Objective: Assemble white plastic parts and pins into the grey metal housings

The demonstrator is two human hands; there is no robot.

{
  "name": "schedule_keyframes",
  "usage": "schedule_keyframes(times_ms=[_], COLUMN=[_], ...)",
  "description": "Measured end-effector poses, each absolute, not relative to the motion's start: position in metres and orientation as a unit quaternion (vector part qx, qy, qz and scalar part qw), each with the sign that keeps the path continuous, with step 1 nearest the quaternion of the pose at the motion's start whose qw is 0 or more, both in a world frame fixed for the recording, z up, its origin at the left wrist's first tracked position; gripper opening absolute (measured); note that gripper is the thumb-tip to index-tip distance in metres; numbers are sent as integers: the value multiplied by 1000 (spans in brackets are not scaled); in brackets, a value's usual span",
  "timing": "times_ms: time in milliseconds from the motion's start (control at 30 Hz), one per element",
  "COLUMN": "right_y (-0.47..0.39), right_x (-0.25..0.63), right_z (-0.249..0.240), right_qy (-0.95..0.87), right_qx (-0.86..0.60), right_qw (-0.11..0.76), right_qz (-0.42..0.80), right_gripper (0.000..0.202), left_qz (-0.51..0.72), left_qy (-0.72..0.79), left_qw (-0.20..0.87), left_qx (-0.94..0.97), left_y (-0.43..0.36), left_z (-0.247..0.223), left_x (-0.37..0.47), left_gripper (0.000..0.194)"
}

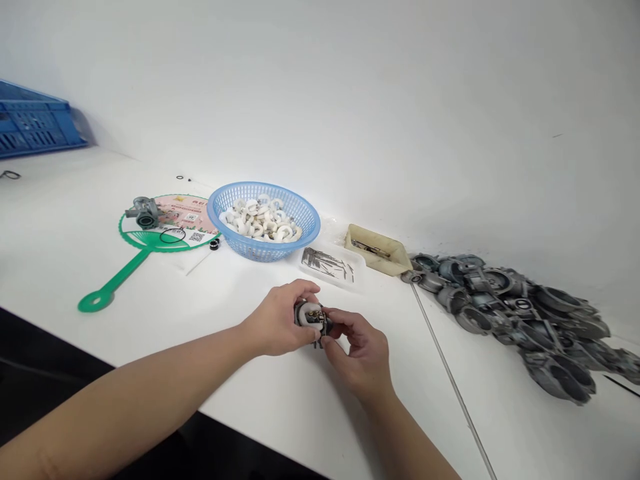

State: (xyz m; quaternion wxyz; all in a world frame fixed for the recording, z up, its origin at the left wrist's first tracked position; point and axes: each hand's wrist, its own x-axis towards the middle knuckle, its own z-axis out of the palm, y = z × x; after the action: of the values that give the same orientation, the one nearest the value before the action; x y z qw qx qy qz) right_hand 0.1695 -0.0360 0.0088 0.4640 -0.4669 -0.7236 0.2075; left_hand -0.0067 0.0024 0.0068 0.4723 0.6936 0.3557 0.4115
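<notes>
Low over the white counter (pixel 260 387), I see my left hand (pixel 277 320) curled shut around a small grey carburetor body (pixel 311 317), while my right hand (pixel 363 350) pinches its lower edge with its fingertips. Behind sit a clear tray of pins (pixel 330 265), a blue basket (pixel 264 220) of white rings, and a heap of grey castings (pixel 520 313) to the right.

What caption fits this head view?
Both hands, left hand and right hand, hold a small grey metal part with white ring over the white table.
</notes>
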Motion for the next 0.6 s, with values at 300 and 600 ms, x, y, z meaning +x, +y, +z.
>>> schedule_keyframes(times_ms=[300,600], right_y=[-36,-36], right_x=[170,171], right_z=[8,7], right_qy=[-729,-730], right_qx=[-467,-462], right_qw=[456,460], right_qz=[208,206], right_gripper=[29,29], left_qz=[412,412], left_qy=[358,357], left_qw=[504,516], left_qx=[669,660], left_y=[2,1], left_z=[6,4], left_x=[-6,-6], left_gripper=[55,51])
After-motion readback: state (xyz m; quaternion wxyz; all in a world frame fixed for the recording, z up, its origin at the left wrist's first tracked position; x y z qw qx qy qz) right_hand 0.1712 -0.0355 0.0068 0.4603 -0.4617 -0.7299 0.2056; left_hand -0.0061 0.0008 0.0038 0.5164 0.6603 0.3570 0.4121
